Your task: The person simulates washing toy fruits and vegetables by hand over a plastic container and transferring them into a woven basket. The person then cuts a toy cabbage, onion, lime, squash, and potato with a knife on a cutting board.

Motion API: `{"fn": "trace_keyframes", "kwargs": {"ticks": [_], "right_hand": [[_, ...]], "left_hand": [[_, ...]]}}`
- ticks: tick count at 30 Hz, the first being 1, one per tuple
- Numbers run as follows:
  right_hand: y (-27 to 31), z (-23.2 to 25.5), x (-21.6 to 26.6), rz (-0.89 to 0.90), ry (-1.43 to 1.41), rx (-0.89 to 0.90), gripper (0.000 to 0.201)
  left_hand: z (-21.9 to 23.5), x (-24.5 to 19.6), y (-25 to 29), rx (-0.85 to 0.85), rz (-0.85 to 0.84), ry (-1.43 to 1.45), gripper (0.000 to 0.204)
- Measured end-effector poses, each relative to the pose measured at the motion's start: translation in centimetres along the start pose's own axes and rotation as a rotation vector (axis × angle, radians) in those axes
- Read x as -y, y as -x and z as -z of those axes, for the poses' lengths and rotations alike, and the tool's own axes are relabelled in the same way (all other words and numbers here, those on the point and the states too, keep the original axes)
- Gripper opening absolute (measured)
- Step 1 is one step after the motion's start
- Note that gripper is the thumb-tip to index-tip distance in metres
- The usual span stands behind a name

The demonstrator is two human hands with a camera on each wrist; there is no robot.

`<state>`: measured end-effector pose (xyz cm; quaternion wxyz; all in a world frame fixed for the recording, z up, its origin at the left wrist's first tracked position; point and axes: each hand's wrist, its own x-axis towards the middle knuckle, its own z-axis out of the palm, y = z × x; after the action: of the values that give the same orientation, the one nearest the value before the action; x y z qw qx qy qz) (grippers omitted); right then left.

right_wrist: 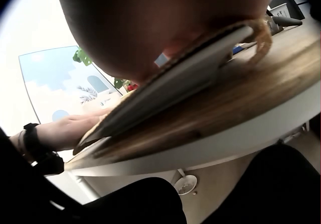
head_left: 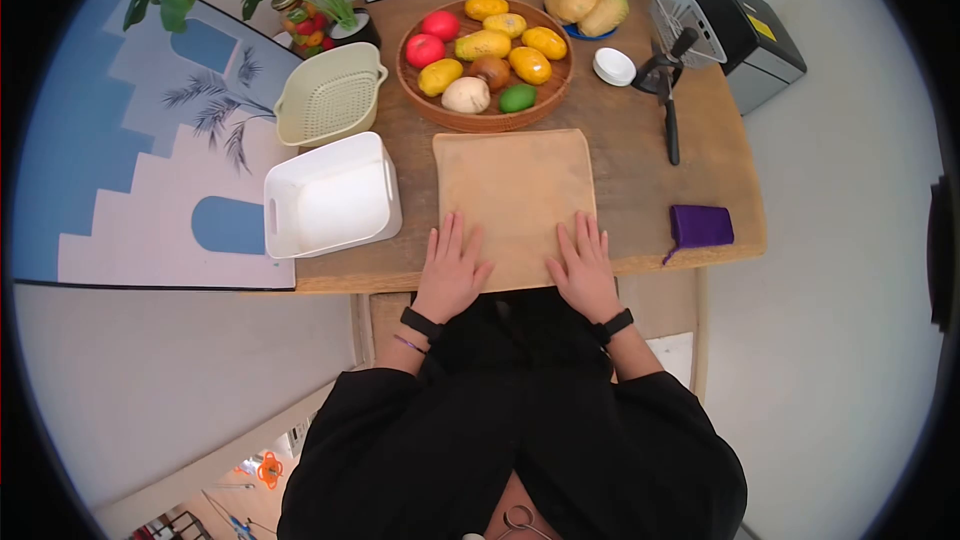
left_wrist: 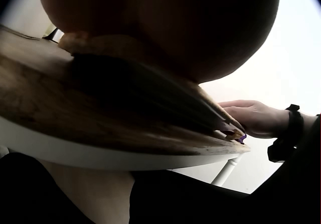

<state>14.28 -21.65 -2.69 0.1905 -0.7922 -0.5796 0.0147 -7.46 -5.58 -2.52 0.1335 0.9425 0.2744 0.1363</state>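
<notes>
A flat, square tan board lies on the wooden table in front of me, its near edge by the table's front edge. My left hand rests on its lower left part, fingers straight and pointing forward. On the lower right part lies my right hand, fingers likewise extended. Seen from the side, the board's thin edge appears lifted above the tabletop in the right wrist view. The left wrist view shows the right hand flat beyond the board. Neither hand grips anything.
Behind the board stands a round wicker tray of fruit. A white bin and a pale green colander are at left. On the right are a purple pouch, a black-handled knife and small white dishes.
</notes>
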Motion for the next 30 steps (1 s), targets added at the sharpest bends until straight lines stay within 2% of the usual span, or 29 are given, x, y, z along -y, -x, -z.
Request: {"fn": "trace_keyframes", "kwargs": {"ticks": [5,9,13,14,15,16,18,19,21,22,23,26,28,30], "right_hand": [[0.0,0.2,-0.1,0.010,-0.054,0.008,0.061],[-0.6,2.0,-0.3,-0.023,-0.107,0.057,0.058],[-2.0,4.8,0.9,-0.027,-0.196,-0.064,0.051],[-2.4,5.3,1.4,-0.057,-0.266,-0.087,0.042],[-2.8,5.6,1.7,-0.088,-0.337,-0.112,0.033],[-2.7,4.8,1.4,-0.095,-0.341,-0.128,0.033],[-2.3,2.7,0.5,-0.054,-0.117,0.034,0.019],[-2.3,2.7,0.8,-0.062,-0.122,0.014,0.019],[-2.2,2.8,1.6,-0.015,0.005,-0.184,0.013],[-2.1,2.4,1.7,-0.031,0.002,-0.198,0.013],[-2.2,1.9,1.5,-0.068,-0.007,-0.200,0.014],[-2.3,2.2,1.0,-0.107,-0.033,-0.196,0.018],[-2.7,3.0,-0.2,-0.097,-0.055,-0.188,0.021],[-4.0,4.5,-3.8,-0.409,-0.860,-0.016,0.029]], "left_hand": [[0.1,-0.1,0.3,-0.035,0.017,-0.003,0.062],[1.8,-0.5,-0.4,0.041,0.013,-0.031,0.060],[4.8,-0.9,-3.5,0.121,-0.073,-0.018,0.062],[6.0,-1.1,-5.0,0.119,-0.085,-0.026,0.062],[7.5,-1.7,-7.3,0.237,-0.039,0.054,0.062],[8.3,-2.0,-9.6,0.358,0.009,0.131,0.062],[7.8,-1.2,-14.1,0.169,-0.023,0.071,0.057],[7.5,-0.6,-16.8,0.090,0.005,-0.002,0.054],[6.8,0.8,-21.4,-0.062,0.024,-0.103,0.049],[6.6,1.6,-23.1,-0.135,0.016,-0.129,0.046],[6.2,2.2,-24.7,-0.141,0.072,-0.217,0.043],[3.8,5.4,-27.1,-0.125,0.131,-0.226,0.049],[2.7,6.7,-27.2,0.064,0.306,-0.086,0.060],[2.5,6.9,-26.9,0.055,0.341,-0.044,0.066]]}}
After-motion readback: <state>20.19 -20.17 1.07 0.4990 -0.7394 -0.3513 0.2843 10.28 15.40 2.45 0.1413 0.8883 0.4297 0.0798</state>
